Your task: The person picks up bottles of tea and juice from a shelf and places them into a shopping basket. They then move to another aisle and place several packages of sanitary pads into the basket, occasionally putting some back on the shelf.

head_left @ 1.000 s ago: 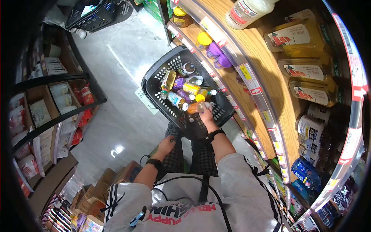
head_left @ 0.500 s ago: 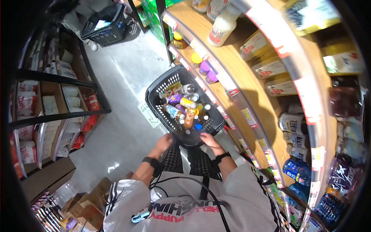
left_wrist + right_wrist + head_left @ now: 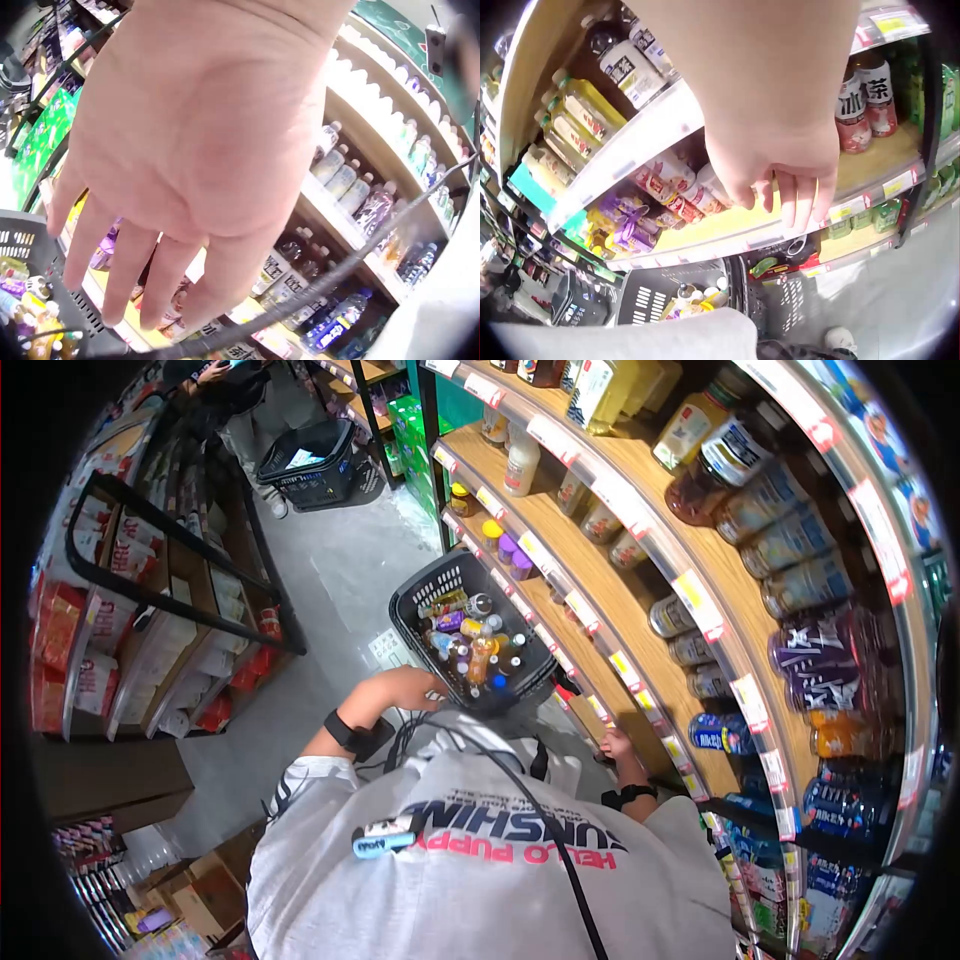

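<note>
A black shopping basket (image 3: 403,628) stands on the floor, holding several bottles, among them an orange-coloured drink bottle (image 3: 482,656). My left hand (image 3: 408,688) hovers by the basket's near left side. In the left wrist view that hand (image 3: 187,157) shows its palm, fingers stretched and nothing in them. My right hand (image 3: 615,744) is at the low shelf on the right, away from the basket. Seen in the right wrist view, the right hand (image 3: 784,176) hangs with loosely bent fingers before the shelf's price-tag edge (image 3: 742,244), holding nothing. Red-and-white bottles (image 3: 864,101) stand beside it.
Curved wooden shelves with drink bottles (image 3: 815,660) rise along the right. A rack of packaged goods (image 3: 130,600) lines the left. Farther up the aisle are a second black basket (image 3: 312,465) and a standing person (image 3: 240,435). Cardboard boxes (image 3: 210,890) lie at lower left.
The orange-coloured bottle went from my right hand into the basket. That hand then moved right toward the shelf. My left hand rose closer to the basket, and the view swung up the aisle.
</note>
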{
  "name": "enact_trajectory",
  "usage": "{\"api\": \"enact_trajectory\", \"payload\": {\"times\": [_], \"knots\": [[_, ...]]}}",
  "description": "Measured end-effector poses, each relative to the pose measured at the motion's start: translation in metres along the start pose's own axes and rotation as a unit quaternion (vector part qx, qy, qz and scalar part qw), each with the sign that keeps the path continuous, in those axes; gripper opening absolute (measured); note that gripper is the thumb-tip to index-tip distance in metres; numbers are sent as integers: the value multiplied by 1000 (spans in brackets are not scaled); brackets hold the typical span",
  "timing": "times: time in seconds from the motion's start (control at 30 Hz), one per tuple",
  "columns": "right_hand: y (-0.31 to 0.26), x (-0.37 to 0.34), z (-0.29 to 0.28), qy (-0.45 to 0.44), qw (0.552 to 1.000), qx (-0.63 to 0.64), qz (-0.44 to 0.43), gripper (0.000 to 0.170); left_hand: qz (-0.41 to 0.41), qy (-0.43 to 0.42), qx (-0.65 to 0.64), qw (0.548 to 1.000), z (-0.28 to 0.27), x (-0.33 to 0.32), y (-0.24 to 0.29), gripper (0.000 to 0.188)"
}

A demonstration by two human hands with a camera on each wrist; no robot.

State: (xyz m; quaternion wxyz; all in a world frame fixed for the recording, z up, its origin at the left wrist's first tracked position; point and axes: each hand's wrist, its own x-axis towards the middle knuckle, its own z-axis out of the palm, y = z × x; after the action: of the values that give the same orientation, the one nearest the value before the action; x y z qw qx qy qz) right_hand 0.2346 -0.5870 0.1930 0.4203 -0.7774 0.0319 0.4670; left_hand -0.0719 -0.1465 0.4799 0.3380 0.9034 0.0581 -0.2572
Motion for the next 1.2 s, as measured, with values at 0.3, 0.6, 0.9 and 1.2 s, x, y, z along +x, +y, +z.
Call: {"api": "enact_trajectory", "payload": {"times": [0.3,0.6,0.9,1.2], "knots": [[42,-58,14,-1,995,80,62,17,-91,80,69,990,51,-28,72,23],[33,-55,41,-34,996,69,-53,25,-15,41,-57,997,57,-17,115,28],[91,-63,43,23,982,166,-92,17,-27,11,-77,997,57,9,136,29],[126,-103,36,104,983,149,-21,26,62,6,-77,995,27,27,145,22]]}}
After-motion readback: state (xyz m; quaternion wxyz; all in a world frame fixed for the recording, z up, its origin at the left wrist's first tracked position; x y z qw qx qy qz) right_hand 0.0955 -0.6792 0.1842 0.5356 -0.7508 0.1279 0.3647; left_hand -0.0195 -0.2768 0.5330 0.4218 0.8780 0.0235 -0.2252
